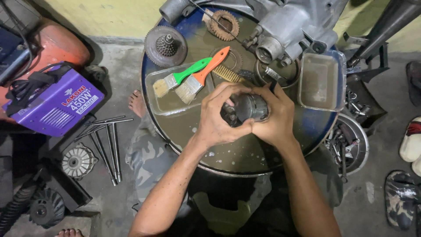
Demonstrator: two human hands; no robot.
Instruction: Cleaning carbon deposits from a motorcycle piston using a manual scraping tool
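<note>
Both of my hands wrap around a round grey metal engine part (249,107) over the top of a blue drum (245,158). My left hand (218,116) grips its left side, with the fingers curled over the top. My right hand (275,115) holds its right side. Just beyond my hands, two paintbrushes lie across a clear rectangular tray (163,106): one with a green handle (180,76) and one with an orange handle (202,73). A wire brush (227,73) lies next to them.
A grey engine casing (289,26), a clutch gear (165,45), a sprocket (224,24) and a second clear tray (320,81) sit on the drum. On the floor are a purple welding machine (55,103), several T-handle wrenches (107,145), a round finned part (78,161), a bowl of small parts (351,147) and sandals (410,140).
</note>
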